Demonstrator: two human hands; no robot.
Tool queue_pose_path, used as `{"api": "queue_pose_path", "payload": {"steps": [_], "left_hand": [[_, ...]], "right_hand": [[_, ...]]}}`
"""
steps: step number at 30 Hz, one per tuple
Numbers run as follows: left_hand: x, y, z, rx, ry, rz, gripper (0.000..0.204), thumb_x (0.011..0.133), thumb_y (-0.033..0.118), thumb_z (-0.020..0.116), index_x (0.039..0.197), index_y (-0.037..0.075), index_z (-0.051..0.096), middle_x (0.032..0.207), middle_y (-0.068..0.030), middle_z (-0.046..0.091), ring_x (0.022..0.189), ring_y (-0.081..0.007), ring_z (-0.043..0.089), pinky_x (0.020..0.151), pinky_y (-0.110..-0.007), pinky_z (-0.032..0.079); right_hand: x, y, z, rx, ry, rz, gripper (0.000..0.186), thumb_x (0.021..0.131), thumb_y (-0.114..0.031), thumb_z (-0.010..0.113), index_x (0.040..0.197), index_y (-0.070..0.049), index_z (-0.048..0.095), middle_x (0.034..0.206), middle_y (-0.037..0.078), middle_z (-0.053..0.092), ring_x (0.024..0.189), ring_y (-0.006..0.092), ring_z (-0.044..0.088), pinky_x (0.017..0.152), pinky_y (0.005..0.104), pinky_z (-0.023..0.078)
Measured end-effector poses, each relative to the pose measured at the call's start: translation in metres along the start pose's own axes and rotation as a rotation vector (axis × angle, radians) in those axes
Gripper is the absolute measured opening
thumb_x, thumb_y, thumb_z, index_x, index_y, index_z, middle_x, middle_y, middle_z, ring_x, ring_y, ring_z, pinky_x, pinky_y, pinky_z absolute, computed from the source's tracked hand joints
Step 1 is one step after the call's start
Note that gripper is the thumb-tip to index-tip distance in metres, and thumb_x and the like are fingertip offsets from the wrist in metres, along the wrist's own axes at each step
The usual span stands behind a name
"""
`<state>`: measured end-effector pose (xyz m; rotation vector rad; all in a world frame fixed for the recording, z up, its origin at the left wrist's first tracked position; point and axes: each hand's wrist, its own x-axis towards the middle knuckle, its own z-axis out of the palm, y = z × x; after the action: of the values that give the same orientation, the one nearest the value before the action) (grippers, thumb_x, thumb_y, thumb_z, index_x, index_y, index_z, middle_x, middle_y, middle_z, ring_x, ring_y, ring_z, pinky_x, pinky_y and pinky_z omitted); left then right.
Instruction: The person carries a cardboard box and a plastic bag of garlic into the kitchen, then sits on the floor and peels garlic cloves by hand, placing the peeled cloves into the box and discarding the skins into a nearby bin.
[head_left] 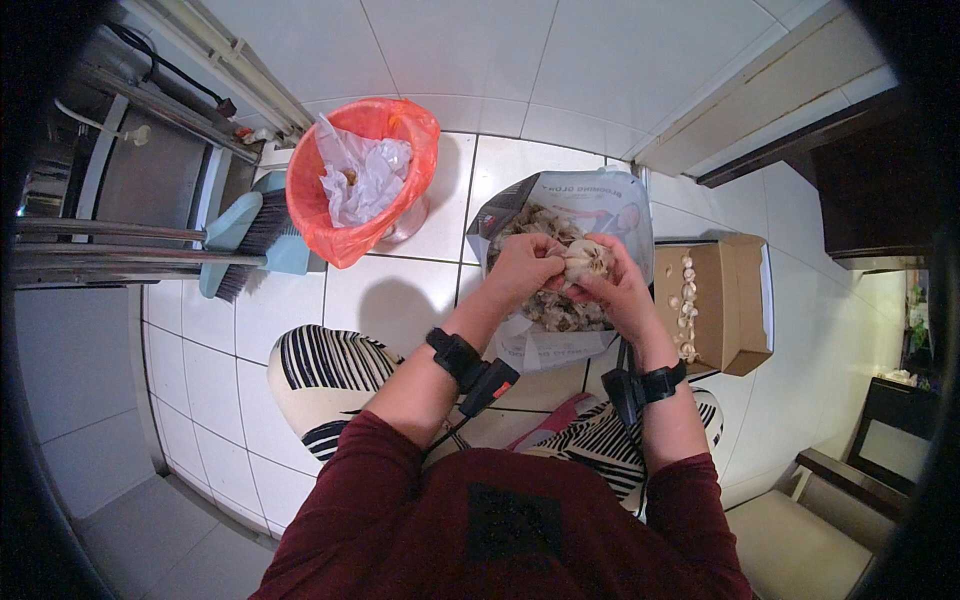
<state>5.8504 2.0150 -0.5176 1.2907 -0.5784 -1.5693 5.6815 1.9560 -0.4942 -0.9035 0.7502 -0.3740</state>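
A pale garlic bulb (588, 262) is held up between both my hands over a printed bag (632, 200). My right hand (622, 285) wraps its fingers around the bulb's right and near side. On the left side, my left hand (527, 268) pinches with thumb and forefinger at the bulb's papery skin. Below them the bag lies spread, filled with a heap of loose garlic skins (568, 312). To the right stands an open cardboard box (722, 300), where several garlic cloves (688, 290) lie along its left side.
A bin with a red liner (410, 120) holds crumpled white plastic at the far left. Beside it lean a broom (262, 235) and a light-blue dustpan (290, 252). White floor tiles (390, 295) surround my legs. A beige seat (795, 540) stands at the near right.
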Motion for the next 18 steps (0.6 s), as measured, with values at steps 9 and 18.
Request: {"api": "queue_pose_path", "payload": {"steps": [9,18], "left_hand": [[-0.006,0.002,0.007,0.169,0.031,0.127,0.025,0.074,0.01,0.063,0.095,-0.001,0.057,0.085,-0.0066,0.06,0.07,-0.0131,0.059,0.061,-0.024,0.048],[0.002,-0.008,0.003,-0.152,0.02,0.118,0.012,0.074,0.001,0.057,0.086,0.001,0.057,0.072,-0.0042,0.057,0.059,-0.0104,0.053,0.054,-0.022,0.043]], "right_hand": [[0.006,0.014,0.002,0.091,-0.086,-0.08,0.052,0.088,-0.016,0.053,0.134,-0.011,0.031,0.117,0.007,0.049,0.095,0.0142,0.054,0.076,0.0268,0.046],[0.006,0.009,0.006,0.34,-0.077,-0.099,0.045,0.091,-0.023,0.049,0.132,-0.011,0.034,0.108,0.007,0.052,0.088,0.018,0.055,0.07,0.0279,0.046]]}}
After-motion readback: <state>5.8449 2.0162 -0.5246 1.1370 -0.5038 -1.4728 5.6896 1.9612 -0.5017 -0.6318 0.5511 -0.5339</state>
